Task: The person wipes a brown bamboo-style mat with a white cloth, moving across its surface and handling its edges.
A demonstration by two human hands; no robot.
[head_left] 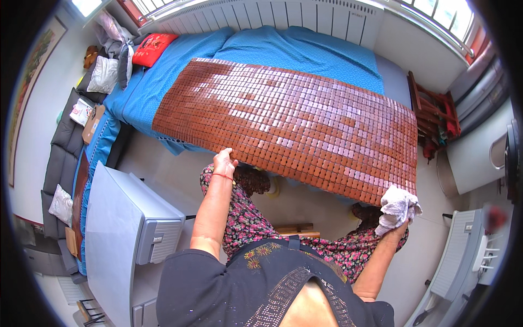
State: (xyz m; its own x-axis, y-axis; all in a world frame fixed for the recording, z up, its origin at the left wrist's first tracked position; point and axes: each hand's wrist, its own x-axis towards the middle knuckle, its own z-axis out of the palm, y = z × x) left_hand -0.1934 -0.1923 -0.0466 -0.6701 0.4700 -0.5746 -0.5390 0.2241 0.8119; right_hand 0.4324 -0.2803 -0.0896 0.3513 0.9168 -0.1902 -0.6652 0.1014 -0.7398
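Observation:
A large reddish-brown tiled bamboo mat [294, 120] lies across the bed's blue sheet [305, 49] and hangs over its near edge above my knees. My left hand [224, 162] grips the mat's near edge at the left, fingers curled under it. My right hand [396, 228] is mostly hidden under a crumpled white cloth [397, 206] that it holds against the mat's near right corner. My lap in flowered trousers [256, 218] sits just below the mat.
A grey box-shaped appliance [125, 229] stands close at my left. Pillows and a red cushion [154, 48] lie at the bed's head. A red wooden rack [433, 111] stands at right, with a white machine [463, 256] nearer. A radiator [283, 13] runs behind the bed.

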